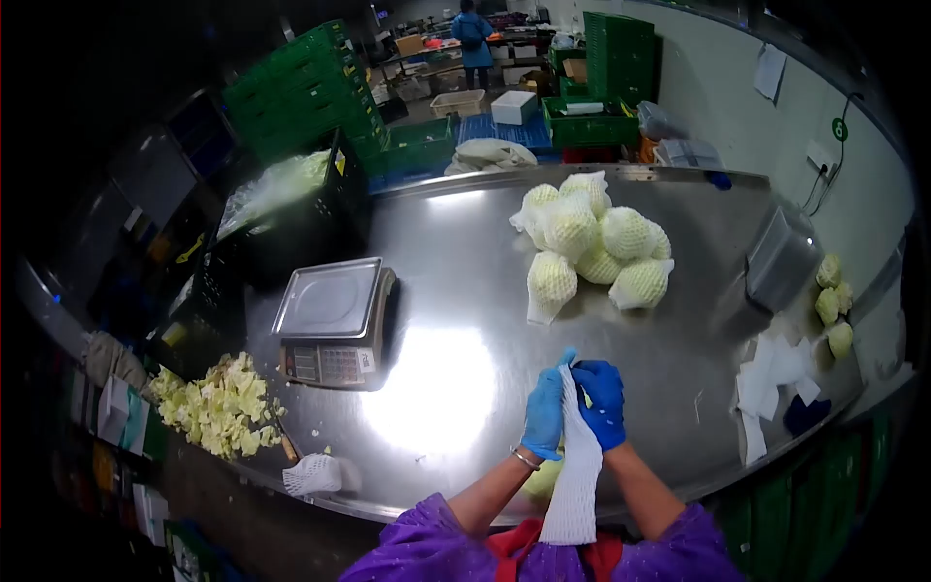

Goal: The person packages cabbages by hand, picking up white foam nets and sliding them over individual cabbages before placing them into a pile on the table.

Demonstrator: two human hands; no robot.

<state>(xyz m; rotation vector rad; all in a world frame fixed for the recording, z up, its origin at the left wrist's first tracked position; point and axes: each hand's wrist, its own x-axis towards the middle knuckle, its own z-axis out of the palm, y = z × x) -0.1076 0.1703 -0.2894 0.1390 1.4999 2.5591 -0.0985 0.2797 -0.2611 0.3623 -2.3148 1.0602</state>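
I see the left hand (pixel 544 415) and right hand (pixel 601 403), blue-gloved, fingers pinched shut on a white foam net sleeve (pixel 575 475), long, limp, hanging over the steel bench (pixel 465 252) edge.

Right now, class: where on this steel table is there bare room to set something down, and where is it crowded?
Bare steel lies between the scale and the netted cabbages, down to the hands. Crowded: the leaf trimmings at the left edge, and the foam nets at the right.
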